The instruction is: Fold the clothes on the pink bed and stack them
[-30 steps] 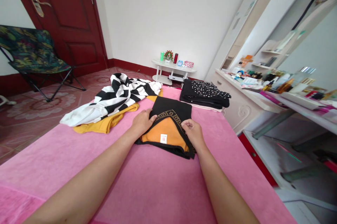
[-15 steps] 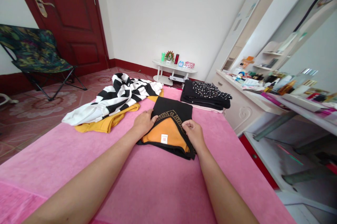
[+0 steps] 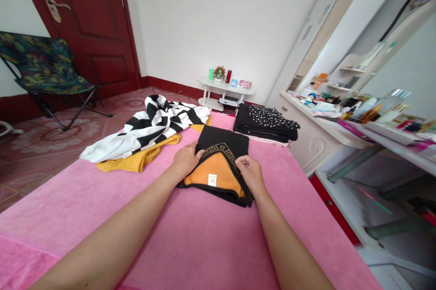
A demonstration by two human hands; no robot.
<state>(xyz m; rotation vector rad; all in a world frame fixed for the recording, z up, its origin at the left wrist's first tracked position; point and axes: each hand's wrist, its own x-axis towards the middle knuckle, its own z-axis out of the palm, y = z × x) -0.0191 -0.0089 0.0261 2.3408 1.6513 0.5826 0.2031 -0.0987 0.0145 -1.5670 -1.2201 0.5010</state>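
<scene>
A folded black garment [image 3: 223,142] with a gold key-pattern trim and an orange lining lies on the pink bed cover [image 3: 190,231]. A small white label shows on the orange lining. My left hand [image 3: 185,159] presses on the garment's left edge, fingers curled over the fabric. At the right edge, my right hand [image 3: 250,171] pinches the black trim between thumb and fingers.
A black-and-white striped garment [image 3: 150,129] lies over a yellow one [image 3: 138,159] at the bed's left. A folded black dotted stack [image 3: 267,123] sits at the far right. A cluttered dresser [image 3: 340,113] stands right, a folding chair [image 3: 41,70] and red door [image 3: 88,22] left.
The view shifted slightly between the earliest frame and now. Both hands have stayed on the black garment in nearly the same places.
</scene>
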